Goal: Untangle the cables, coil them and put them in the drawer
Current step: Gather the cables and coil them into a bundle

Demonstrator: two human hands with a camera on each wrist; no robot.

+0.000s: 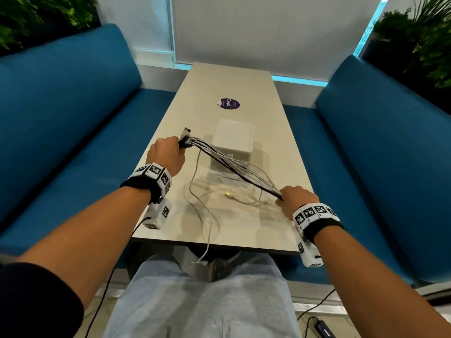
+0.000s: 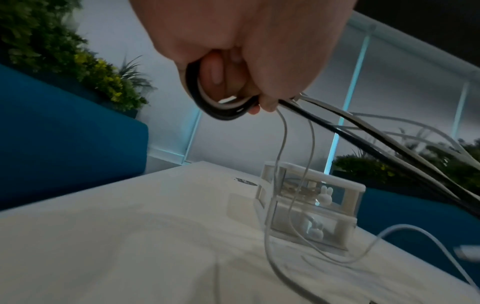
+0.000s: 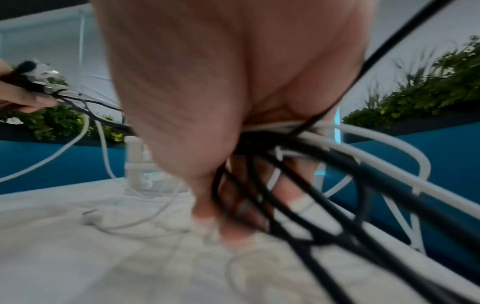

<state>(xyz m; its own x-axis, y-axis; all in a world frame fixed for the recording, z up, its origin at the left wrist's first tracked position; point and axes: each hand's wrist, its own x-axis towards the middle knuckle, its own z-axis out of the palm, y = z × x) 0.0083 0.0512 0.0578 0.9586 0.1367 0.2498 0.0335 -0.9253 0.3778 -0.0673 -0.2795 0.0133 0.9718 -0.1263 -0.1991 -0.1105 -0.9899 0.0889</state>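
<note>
A bundle of black and white cables point(image 1: 234, 170) stretches taut above the table between my two hands. My left hand point(image 1: 168, 152) grips one end, where several plugs point(image 1: 186, 134) stick out past the fist; in the left wrist view the cables point(image 2: 223, 107) loop under its curled fingers. My right hand point(image 1: 295, 198) grips the other end near the table's right edge, with cables point(image 3: 311, 160) running through its fingers. Loose white cables point(image 1: 207, 208) lie slack on the table and one hangs over the near edge. A small white drawer unit point(image 1: 233, 140) point(image 2: 311, 207) stands behind the bundle, drawers shut.
The narrow beige table point(image 1: 227, 89) carries a purple round sticker point(image 1: 228, 104) at the far end. Blue sofas point(image 1: 61, 132) flank it on both sides, with plants behind them. A black adapter and cord point(image 1: 322, 328) lie on the floor at right.
</note>
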